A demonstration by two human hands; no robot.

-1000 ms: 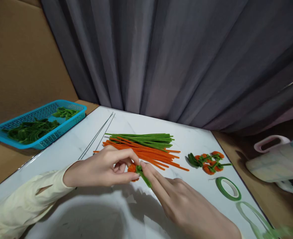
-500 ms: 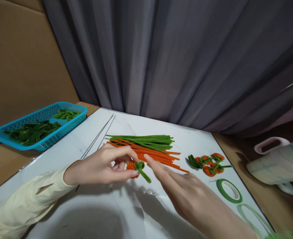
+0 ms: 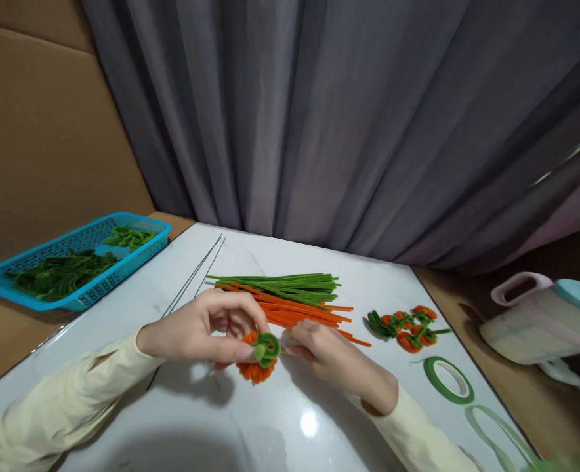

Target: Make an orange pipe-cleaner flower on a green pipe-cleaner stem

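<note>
My left hand [image 3: 206,331] pinches an orange chenille-stem flower [image 3: 255,372] between thumb and fingers, over the front of the white table. Its green curled chenille piece [image 3: 269,347] faces me, with a short stub pointing toward the camera. Close on the flower's right side is my right hand [image 3: 319,351], fingers curled together. Its fingertips are partly hidden, so whether they grip the green curl cannot be made out. Behind both hands lie bundles of green chenille stems [image 3: 290,286] and orange chenille stems [image 3: 275,310].
Several finished orange-and-green pieces [image 3: 411,328] lie on the right. Nearer stand a green tape roll [image 3: 432,383] and a loose green strip [image 3: 491,419]. A blue basket [image 3: 145,249] of green pieces sits left, thin dark wires [image 3: 191,278] beside it. A lidded jug [image 3: 521,328] is far right.
My right hand has gone from outstretched fingers to a curled grip beside the flower. The flower has turned, so its green curl and orange petals now face the camera.
</note>
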